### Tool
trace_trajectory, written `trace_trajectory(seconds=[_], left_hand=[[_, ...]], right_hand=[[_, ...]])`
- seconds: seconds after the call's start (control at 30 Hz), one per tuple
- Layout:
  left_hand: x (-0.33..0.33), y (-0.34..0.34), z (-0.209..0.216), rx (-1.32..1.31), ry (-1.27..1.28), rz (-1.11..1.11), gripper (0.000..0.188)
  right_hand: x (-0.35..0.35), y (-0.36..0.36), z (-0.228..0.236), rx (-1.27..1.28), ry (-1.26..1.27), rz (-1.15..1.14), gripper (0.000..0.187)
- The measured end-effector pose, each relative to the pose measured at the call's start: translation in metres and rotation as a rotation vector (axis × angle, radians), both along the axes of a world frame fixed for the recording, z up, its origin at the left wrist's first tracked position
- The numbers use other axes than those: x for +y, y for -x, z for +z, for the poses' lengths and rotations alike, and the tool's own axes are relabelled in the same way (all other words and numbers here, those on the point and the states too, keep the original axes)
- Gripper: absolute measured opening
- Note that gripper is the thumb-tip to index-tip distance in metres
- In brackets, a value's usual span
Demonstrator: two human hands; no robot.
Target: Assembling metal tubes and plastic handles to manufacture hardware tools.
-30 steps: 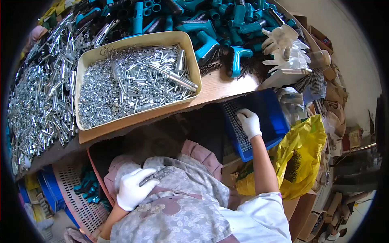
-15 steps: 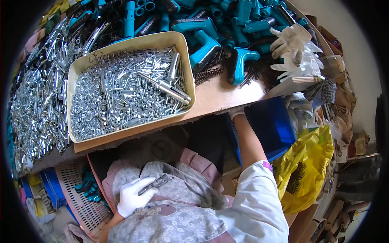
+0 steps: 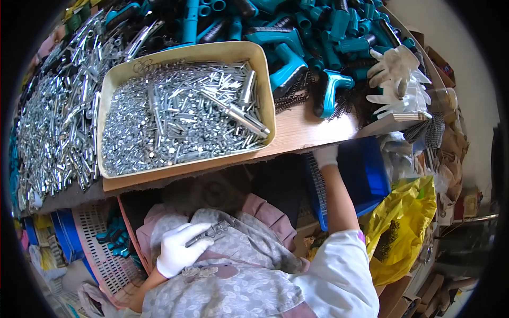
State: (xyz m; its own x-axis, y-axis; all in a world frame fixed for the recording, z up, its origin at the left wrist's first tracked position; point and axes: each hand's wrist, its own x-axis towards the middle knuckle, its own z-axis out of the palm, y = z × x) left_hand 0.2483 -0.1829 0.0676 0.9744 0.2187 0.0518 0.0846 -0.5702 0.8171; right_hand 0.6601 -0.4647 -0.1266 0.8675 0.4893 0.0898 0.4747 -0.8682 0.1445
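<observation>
Over my lap, my left hand (image 3: 183,248), in a white glove, is closed around a thin metal coil spring (image 3: 216,230) whose loops stick out past the fingertips. My right hand (image 3: 326,156), also gloved in white, reaches down beneath the table's front edge at the left side of a deep blue bin (image 3: 366,175). The table edge and shadow hide its fingers, so I cannot tell what they touch. On the table, a cream tray (image 3: 271,106) is filled with small metal pins and rods, and a larger slotted metal tube (image 3: 246,122) lies across them.
Loose metal parts (image 3: 55,132) are heaped left of the tray. Teal and black handle housings (image 3: 289,69) are piled behind it, with dark springs (image 3: 294,98) nearby. White gloves (image 3: 395,79) lie at right. A yellow bag (image 3: 405,222) stands beside the bin; a pink basket (image 3: 101,238) is at lower left.
The view has shifted, so the table contents appear farther right. More of my right glove shows below the table edge. My left hand still has the coil spring over my lap.
</observation>
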Motion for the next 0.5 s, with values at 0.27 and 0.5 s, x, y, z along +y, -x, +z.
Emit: trace_trajectory(seconds=[0.27, 0.5], left_hand=[[-0.001, 0.01, -0.013, 0.104, 0.3, 0.086, 0.045], [0.006, 0.028, 0.009, -0.017, 0.395, 0.235, 0.053]], right_hand=[[0.021, 0.218, 0.152, 0.979, -1.935, -0.368, 0.018], [0.119, 0.324, 0.164, 1.971, -1.899, -0.082, 0.019]])
